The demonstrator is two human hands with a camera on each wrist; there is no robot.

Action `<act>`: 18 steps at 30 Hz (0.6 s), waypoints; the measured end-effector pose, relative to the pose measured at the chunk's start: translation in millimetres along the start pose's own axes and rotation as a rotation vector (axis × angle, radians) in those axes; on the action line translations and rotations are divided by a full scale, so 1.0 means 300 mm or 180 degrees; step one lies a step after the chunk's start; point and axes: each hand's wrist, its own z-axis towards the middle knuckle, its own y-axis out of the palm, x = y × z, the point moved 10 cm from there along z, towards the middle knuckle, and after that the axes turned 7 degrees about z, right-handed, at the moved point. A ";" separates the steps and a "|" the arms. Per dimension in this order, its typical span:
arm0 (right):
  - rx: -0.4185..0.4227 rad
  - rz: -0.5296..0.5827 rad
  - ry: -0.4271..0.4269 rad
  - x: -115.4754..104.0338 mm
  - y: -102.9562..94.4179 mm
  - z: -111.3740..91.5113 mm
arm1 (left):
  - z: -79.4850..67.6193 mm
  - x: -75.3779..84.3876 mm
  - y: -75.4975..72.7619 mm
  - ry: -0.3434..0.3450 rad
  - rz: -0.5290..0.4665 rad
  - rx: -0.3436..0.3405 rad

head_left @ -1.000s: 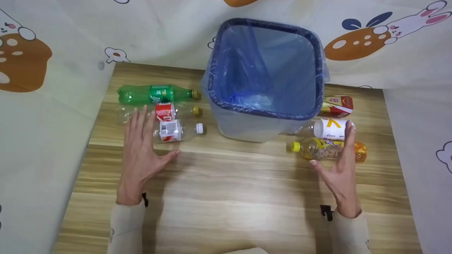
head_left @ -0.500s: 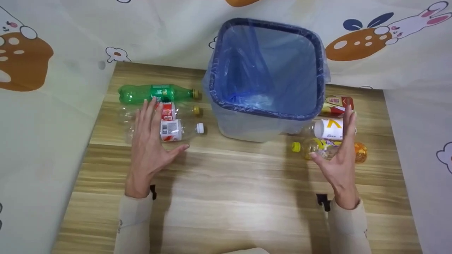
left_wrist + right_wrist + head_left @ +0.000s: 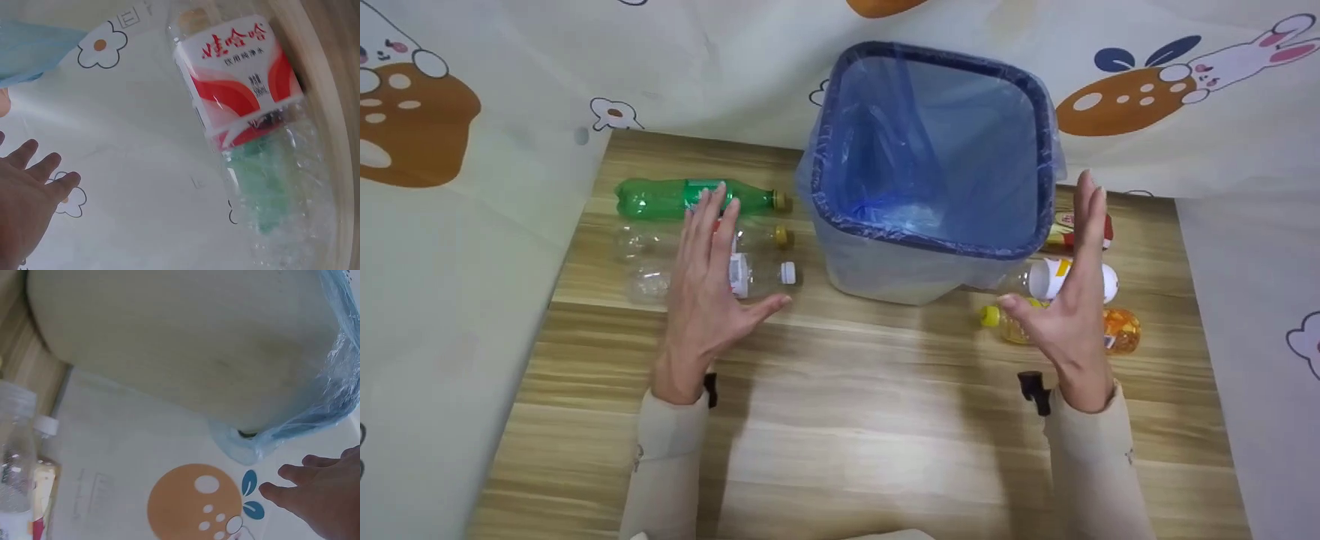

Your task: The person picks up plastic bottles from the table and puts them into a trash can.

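Observation:
My left hand (image 3: pixel 706 307) hovers over the bottles on the left, fingers straight and thumb spread, holding nothing. Below it lie a green bottle (image 3: pixel 649 199), a clear bottle with a yellow cap (image 3: pixel 780 237) and a clear bottle with a white cap (image 3: pixel 788 273); the hand hides part of their labels. In the left wrist view a red-and-white label (image 3: pixel 242 73) shows. My right hand (image 3: pixel 1072 322), also straight-fingered and holding nothing, overlaps a white-labelled bottle (image 3: pixel 1039 279) and a yellow-capped bottle with orange contents (image 3: pixel 1123 330). Between the hands stands a trash bin (image 3: pixel 877 270) lined with a blue bag.
A red-and-yellow carton (image 3: pixel 1061 231) lies right of the bin, partly hidden. The bin stands near the back of the wooden table (image 3: pixel 840 405). Patterned white cloth (image 3: pixel 705 67) hangs behind and at both sides.
Both hands have moved forward, the left also to the right and the right slightly to the left, toward the bin. The bottles, carton and bin stay in place.

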 end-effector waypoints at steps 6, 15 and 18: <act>-0.0023 0.0066 0.0015 0.001 0.012 0.027 | 0.007 0.008 0.007 0.0018 -0.0017 0.0020; -0.0021 0.0132 -0.0113 -0.026 0.040 0.069 | 0.002 -0.001 0.034 0.0024 0.0096 -0.0061; -0.0030 0.0101 -0.0107 -0.039 0.049 0.086 | -0.002 -0.011 0.059 0.0080 0.0265 -0.0158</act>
